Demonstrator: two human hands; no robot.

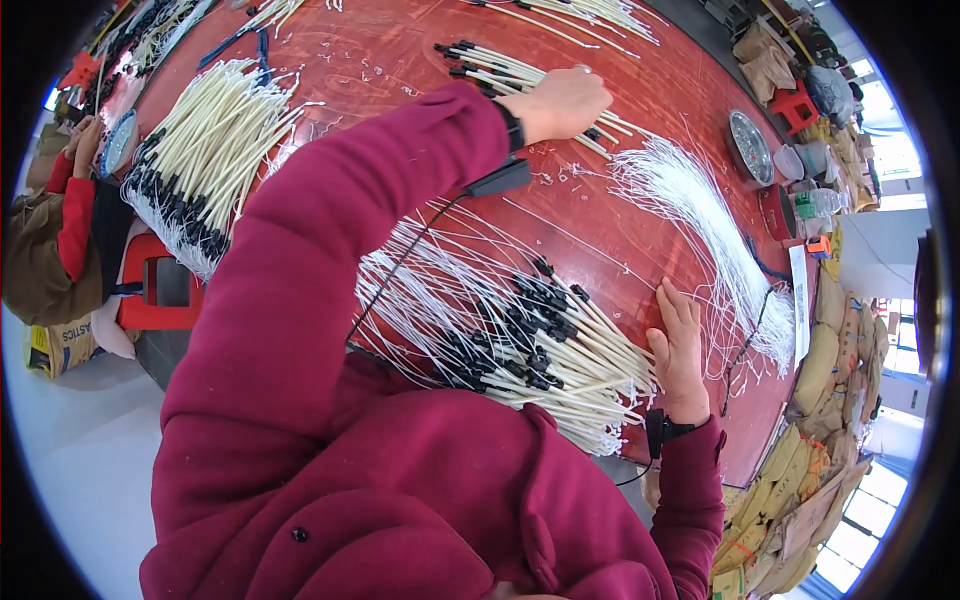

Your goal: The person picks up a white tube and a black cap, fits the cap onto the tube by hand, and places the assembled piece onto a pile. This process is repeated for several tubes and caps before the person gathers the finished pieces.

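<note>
My left hand (565, 103) reaches far across the red table, over a small bundle of cream rods with black ends (495, 68). Its fingers curl downward; what they grip is hidden. My right hand (682, 345) rests at the right with fingers stretched out and thumb apart, holding nothing that I can see. Beside it lies a large pile of cream rods with black caps and white cords (590, 365), close to my body. One thin white cord (575, 238) runs over the table toward my right hand. A long hank of loose white cords (715, 215) lies beyond that hand.
Another thick pile of cream rods (215, 140) sits at the left, near a red stool (150, 285) and a co-worker's red sleeve (75, 230). More rods (590, 15) lie at the far edge. A metal bowl (750, 148), a plastic bottle (818, 203) and stacked sacks (775, 480) line the right.
</note>
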